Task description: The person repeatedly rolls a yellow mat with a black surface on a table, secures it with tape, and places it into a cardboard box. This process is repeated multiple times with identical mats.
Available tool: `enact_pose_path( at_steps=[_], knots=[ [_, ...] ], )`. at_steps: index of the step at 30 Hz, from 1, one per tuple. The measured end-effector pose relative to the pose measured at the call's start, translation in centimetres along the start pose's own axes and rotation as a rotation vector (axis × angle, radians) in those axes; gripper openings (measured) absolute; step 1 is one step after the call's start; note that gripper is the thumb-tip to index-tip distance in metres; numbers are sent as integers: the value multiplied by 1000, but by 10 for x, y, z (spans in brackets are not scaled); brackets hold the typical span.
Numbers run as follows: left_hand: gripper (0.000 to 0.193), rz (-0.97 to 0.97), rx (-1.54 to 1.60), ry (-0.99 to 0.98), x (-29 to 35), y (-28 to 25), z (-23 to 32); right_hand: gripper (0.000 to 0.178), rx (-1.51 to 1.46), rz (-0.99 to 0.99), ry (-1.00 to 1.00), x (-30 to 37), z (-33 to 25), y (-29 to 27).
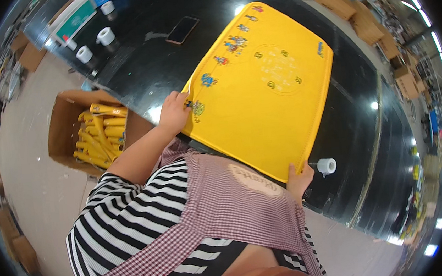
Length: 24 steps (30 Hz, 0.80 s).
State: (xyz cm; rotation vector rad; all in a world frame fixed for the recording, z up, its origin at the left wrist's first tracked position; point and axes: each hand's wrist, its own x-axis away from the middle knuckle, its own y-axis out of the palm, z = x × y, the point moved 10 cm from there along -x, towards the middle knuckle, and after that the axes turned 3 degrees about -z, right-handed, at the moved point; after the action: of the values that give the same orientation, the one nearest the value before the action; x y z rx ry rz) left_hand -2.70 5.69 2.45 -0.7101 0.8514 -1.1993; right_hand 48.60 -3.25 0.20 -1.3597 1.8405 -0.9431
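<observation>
A large yellow panel [261,118] with rounded corners and a raised rim lies over the black table, turned at an angle. Small cartoon figures run along its left side, and a printed circle with green marks sits in its upper middle. At the left edge of the panel my left hand [175,112] is closed on the rim, close to a green printed figure. My right hand [299,179] pinches the near right corner. The fingers beneath the panel are hidden in both hands.
Left of the table stands an open cardboard box [63,132] of yellow tube-like pieces [100,135]. On the black table [135,61] lie a phone [183,30] and white rolls [106,36]. Another white roll [327,166] is beside my right hand. A green-and-white box [75,18] is far left.
</observation>
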Motion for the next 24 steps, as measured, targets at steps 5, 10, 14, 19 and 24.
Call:
enact_pose_path(
  at_steps=[5, 10, 14, 19, 24],
  knots=[
    [48, -67, 144, -6, -2, 4, 5, 65, 88, 99, 0, 3, -5, 10],
    [52, -132, 387, -68, -1, 28, -33, 57, 228, 270, -100, 26, -8, 18],
    [60, -190, 471, -16, -2, 41, -31, 53, 226, 392, -63, 33, 1, 11],
    [56, -71, 814, 130, 12, 37, -34, 55, 278, 223, 4, 13, 12, 17],
    [27, -153, 352, 301, 4, 34, -24, 46, 87, 88, -68, 12, 14, 0]
  ],
)
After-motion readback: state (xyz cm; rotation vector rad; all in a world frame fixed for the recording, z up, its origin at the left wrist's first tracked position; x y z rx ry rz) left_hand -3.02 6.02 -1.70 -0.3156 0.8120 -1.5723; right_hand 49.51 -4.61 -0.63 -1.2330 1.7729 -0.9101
